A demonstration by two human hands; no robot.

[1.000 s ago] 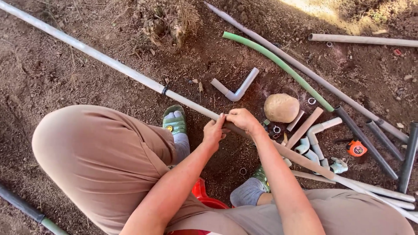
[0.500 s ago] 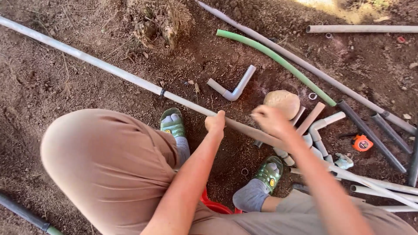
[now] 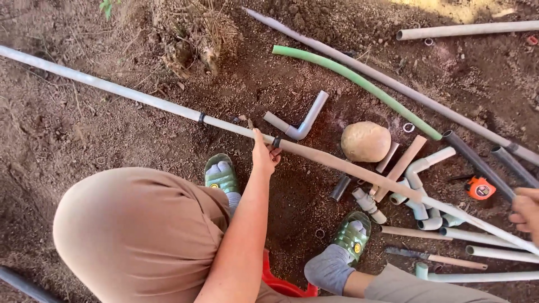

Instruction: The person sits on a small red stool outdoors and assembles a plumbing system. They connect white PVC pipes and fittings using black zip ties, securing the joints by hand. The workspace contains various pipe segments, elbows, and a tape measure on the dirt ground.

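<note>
Long pipe (image 3: 140,101) gripped mid-length by left hand (image 3: 264,157); right hand (image 3: 526,210) at frame edge, fingers curled, hold unclear; loose fittings (image 3: 418,193) unjoined.

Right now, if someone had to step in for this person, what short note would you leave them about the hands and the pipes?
Left hand: gripping the long pale pipe near its middle, by a dark band.
Right hand: at the right edge, resting on or by the dark pipes; only partly in view, so its grip cannot be judged.
Long pipe runs diagonally over the soil from upper left to lower right, crossing in front of the feet.
Nearby: grey elbow piece, round stone, green hose, orange tape measure, assorted short fittings.
Done or left: nothing visibly joined; loose pieces lie scattered.
</note>
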